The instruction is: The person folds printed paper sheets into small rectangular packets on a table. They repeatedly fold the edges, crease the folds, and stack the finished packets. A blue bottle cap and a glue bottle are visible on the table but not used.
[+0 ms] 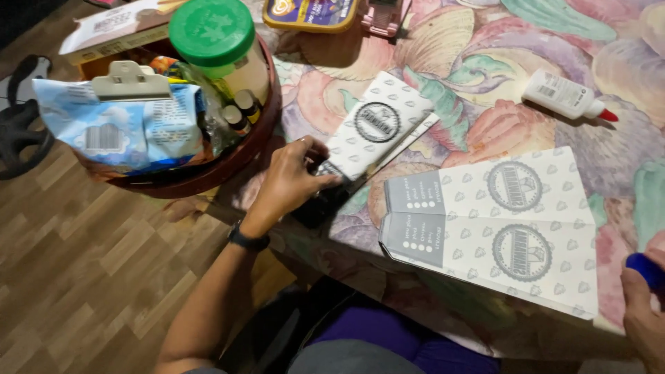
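My left hand (pixel 289 181) grips the near end of a folded white paper packet (pixel 377 125) with a round grey emblem, lying slantwise on the floral tablecloth (pixel 457 83). A black band sits on that wrist. To the right lies a larger flat white carton sheet (pixel 509 225) with two round emblems and grey panels. My right hand (pixel 644 315) is at the bottom right edge, closed around a blue object (pixel 648 270), just right of the flat sheet. Most of that hand is cut off by the frame.
A white glue bottle (pixel 562 95) with a red tip lies at the upper right. A round brown basket (pixel 228 163) at the left holds a clipped blue snack bag (pixel 114 128) and a green-lidded jar (pixel 213 33). A yellow tin (pixel 310 14) sits at the top. Wooden floor is on the left.
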